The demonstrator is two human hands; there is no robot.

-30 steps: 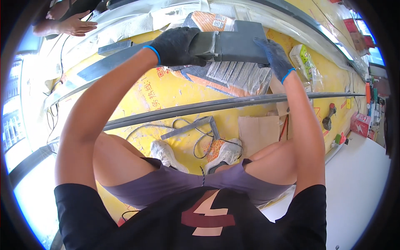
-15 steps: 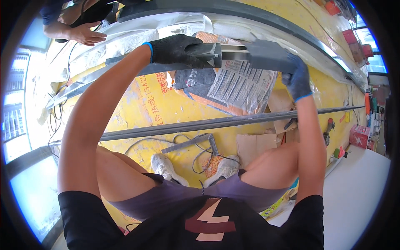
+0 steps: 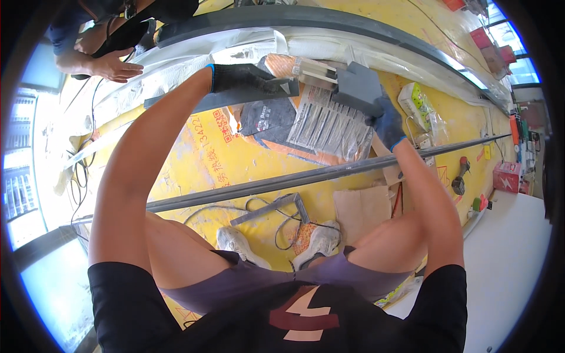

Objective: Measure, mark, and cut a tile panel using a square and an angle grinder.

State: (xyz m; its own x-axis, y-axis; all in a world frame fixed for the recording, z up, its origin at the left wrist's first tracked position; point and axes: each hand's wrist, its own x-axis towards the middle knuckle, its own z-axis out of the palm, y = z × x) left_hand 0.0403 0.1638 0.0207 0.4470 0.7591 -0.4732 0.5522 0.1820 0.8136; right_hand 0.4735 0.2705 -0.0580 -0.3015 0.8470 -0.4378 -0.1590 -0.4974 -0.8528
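Above the yellow floor sheet (image 3: 194,159), one grey profile piece (image 3: 353,88) sits between two gloved hands: the left hand (image 3: 247,79) has its fingers clamped on one end, the right hand (image 3: 388,120) wraps the other. Below lie one long grey rail (image 3: 306,176), two shoes (image 3: 276,244) and one printed sack (image 3: 318,123).

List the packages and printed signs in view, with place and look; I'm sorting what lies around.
Sack: floor under the hands, dark grey and orange, flat.
White sheet: on the sack, black lines.
Green-white packet: floor, right.
Red box: far right.
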